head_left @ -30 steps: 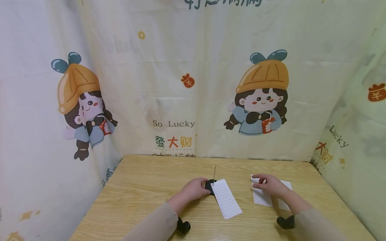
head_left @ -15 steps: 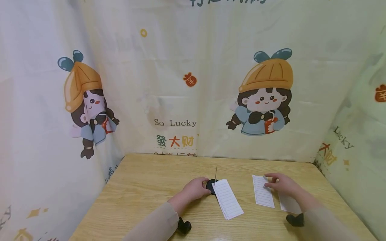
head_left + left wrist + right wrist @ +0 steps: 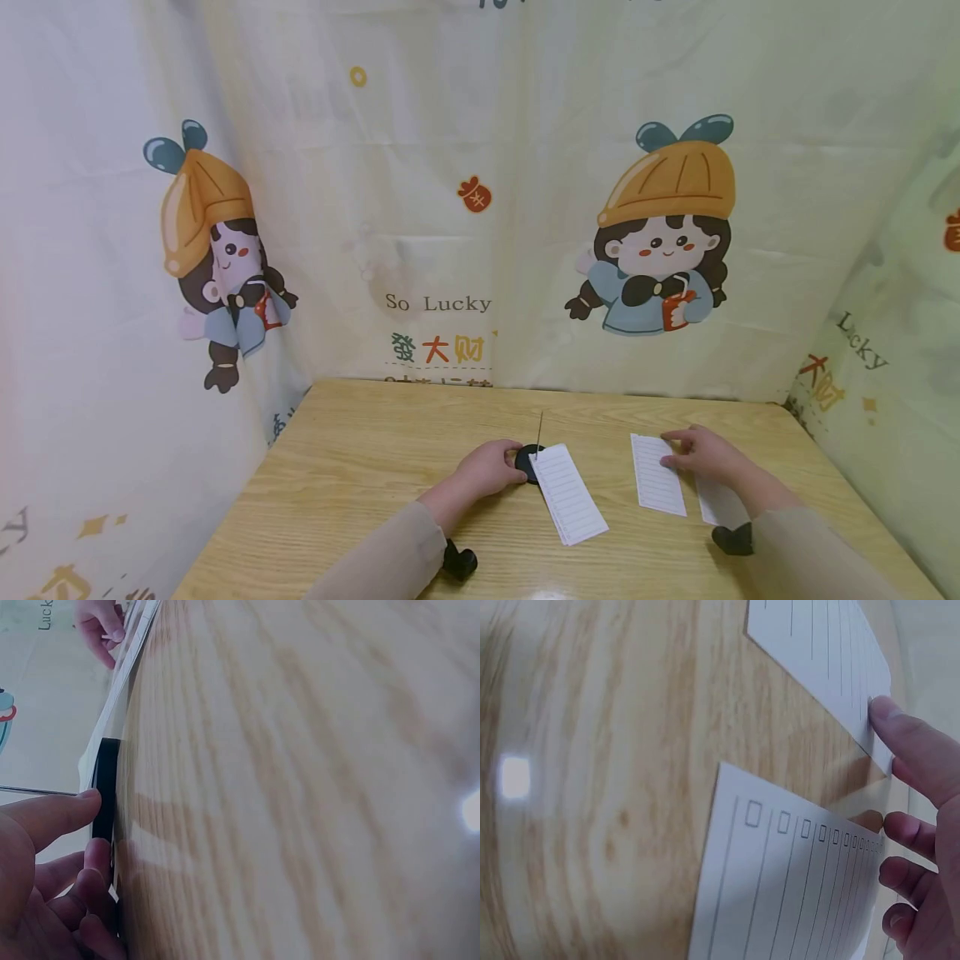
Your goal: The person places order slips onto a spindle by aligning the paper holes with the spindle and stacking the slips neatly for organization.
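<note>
Left hand [image 3: 486, 468] pinches black base [image 3: 524, 463]; right hand [image 3: 711, 460], fingers parted, thumb at card [image 3: 654, 483], has shifted toward surface's [image 3: 360, 483] right edge.

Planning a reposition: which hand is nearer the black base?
Left: the left hand holds the black base by its left edge; the right hand is farther right, at a lined card.

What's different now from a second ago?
The right hand has moved rightward over the left loose card, from near its left edge to its right edge; whether it grips the card, I can't tell. Unchanged: the left hand holds the black base, and the cards at its spike lie as before.
</note>
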The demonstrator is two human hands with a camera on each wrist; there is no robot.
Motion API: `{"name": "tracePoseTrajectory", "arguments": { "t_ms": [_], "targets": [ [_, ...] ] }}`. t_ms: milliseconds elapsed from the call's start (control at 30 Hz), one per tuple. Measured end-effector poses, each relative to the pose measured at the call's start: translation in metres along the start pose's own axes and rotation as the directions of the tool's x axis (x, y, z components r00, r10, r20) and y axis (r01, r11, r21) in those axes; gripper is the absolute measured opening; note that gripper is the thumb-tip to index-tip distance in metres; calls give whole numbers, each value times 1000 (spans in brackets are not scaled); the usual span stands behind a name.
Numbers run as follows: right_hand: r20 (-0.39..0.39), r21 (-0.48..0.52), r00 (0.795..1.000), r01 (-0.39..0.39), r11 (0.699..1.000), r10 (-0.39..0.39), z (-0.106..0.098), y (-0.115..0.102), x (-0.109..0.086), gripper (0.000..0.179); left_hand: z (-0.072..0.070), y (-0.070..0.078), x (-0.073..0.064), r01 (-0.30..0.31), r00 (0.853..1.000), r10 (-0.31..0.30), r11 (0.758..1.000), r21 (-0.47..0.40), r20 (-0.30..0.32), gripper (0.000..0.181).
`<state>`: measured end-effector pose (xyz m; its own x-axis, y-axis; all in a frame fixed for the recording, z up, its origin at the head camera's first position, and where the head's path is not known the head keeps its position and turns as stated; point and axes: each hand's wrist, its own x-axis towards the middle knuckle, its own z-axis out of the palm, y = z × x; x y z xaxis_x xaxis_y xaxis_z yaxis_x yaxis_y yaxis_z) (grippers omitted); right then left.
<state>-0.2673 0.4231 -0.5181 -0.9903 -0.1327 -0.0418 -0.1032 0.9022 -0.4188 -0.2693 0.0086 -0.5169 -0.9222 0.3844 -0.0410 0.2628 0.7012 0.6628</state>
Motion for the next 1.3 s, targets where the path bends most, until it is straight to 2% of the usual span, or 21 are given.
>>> {"name": "tracePoseTrajectory", "arguments": {
  "t_ms": [300,433,667,933,1167,1300],
  "targets": [
    [17,27,1000,0,1000,-1,-2,-2,-1,53,1,0,0,-2,1000,2,1000,11,-7,53],
    [31,68,1000,-7,998,5,-2,-4,0,46,2,-1,2,2,1000,-2,1000,13,-6,54],
    [11,162,1000,6,987,-8,1,-8,-1,38,3,-1,2,10,1000,-10,1000,13,-8,53],
    [-27,209,999,46,977,-41,6,-14,-4,35,2,0,1,8,1000,-8,1000,17,-11,53],
    [-41,257,999,29,966,-19,9,-21,-6,39,2,0,0,1,1000,-1,1000,13,-15,55],
    [-60,248,998,44,968,-30,10,-25,-7,42,3,-3,2,-14,1000,14,1000,20,-21,54]
  ]
}}
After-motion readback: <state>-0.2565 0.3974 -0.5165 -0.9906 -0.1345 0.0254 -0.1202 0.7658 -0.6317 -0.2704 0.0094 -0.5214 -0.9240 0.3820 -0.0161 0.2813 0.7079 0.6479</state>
